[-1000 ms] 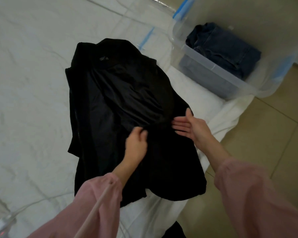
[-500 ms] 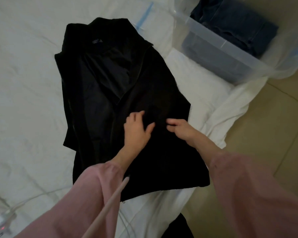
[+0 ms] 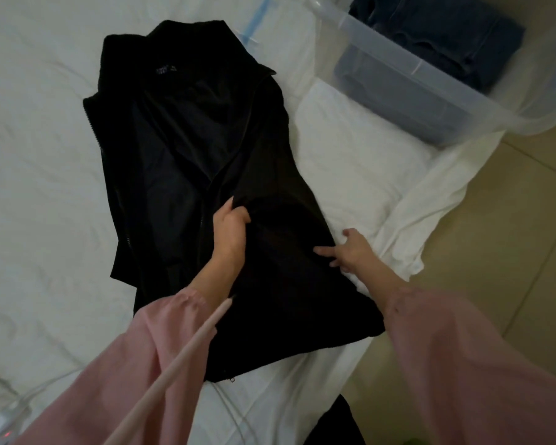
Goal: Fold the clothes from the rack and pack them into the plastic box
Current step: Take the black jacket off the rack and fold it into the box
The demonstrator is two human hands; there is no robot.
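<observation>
Pinching a ridge of cloth between thumb and curled fingers, the left hand [image 3: 230,224] now grasps the black jacket [image 3: 187,149] near its middle, where half a second ago it lay flat with fingers spread; the jacket lies open-fronted on the white bed sheet [image 3: 29,162]. The right hand [image 3: 350,252] has slid from the middle to the jacket's right edge and presses there with loose, spread fingers, gripping nothing. A fold seems to be starting, and the plastic box [image 3: 408,64] at upper right already holds folded jeans [image 3: 446,30].
</observation>
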